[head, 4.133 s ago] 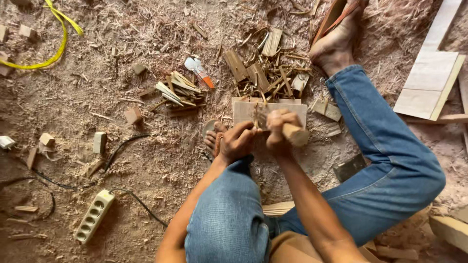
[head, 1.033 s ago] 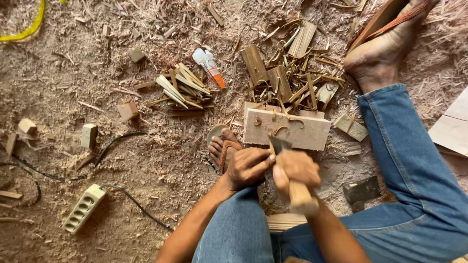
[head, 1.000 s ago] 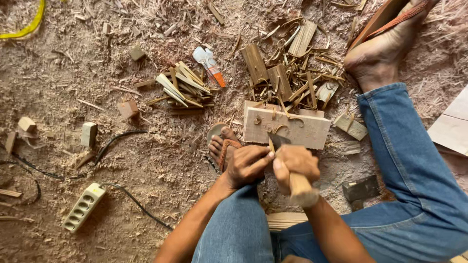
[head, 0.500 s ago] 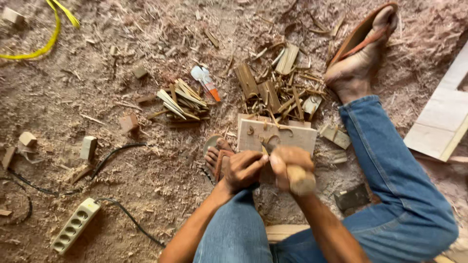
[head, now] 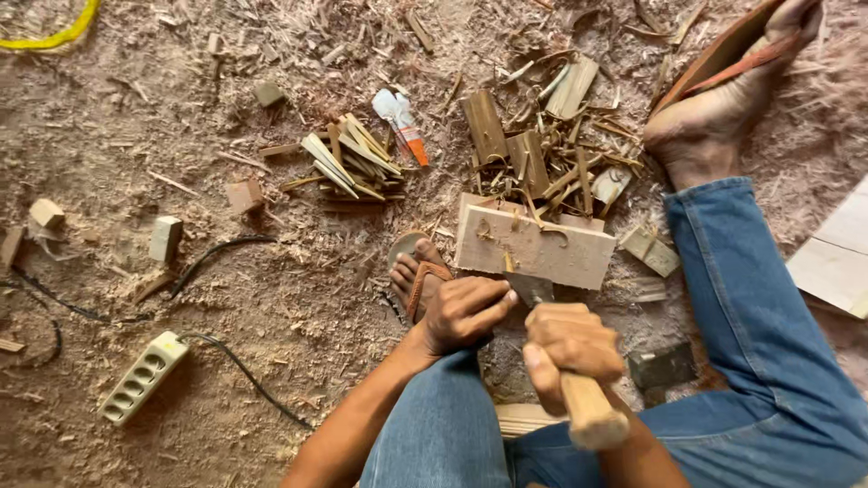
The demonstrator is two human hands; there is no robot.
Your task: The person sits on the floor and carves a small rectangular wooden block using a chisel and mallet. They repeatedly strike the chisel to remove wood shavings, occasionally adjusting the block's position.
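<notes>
A pale wooden block lies on the sawdust floor in front of my knees, with curled shavings on its top. My right hand is closed around the round wooden handle of a chisel, whose metal blade meets the block's near edge. My left hand sits just left of the blade, fingers curled against it and the block's near side. My sandalled left foot rests beside the block. My right leg in blue jeans stretches to the right.
Split wood strips, offcuts and a white tube with an orange cap lie beyond the block. A pale power strip with a black cable lies at left. Small wood blocks dot the floor. Light boards lie at right.
My view has shifted slightly; the block now appears lower and nearer. Both hands stay at the block's near edge, the right still gripping the chisel handle.
</notes>
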